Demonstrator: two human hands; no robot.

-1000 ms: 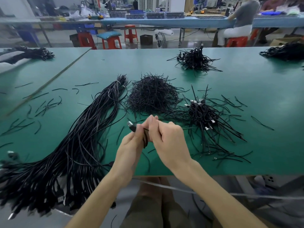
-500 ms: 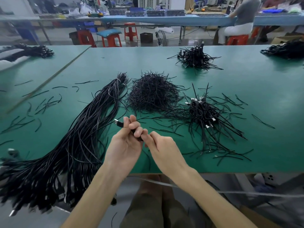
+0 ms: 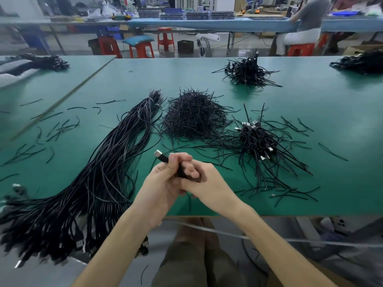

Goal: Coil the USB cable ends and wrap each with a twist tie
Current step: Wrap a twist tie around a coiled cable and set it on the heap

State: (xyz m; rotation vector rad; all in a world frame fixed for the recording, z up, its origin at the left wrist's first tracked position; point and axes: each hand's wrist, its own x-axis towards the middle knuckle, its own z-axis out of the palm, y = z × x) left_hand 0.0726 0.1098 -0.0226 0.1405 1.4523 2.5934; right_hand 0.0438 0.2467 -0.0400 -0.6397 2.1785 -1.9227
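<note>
Evidently mid-coil, the left hand and right hand both clasp one cable; next likely needs one from the tie pile at twelve o'clock.

I see a green table nearest me, with a second green table butted against its left side. Beyond them stand a red stool, a stool with a teal cushion, a floor fan, and a person seated at a long blue bench.

Jutting up-left from the grip, the USB cable shows a bright metal plug tip on matt black plastic — beneath, the table looks smooth, the cable bundle leftward glossy.
</note>
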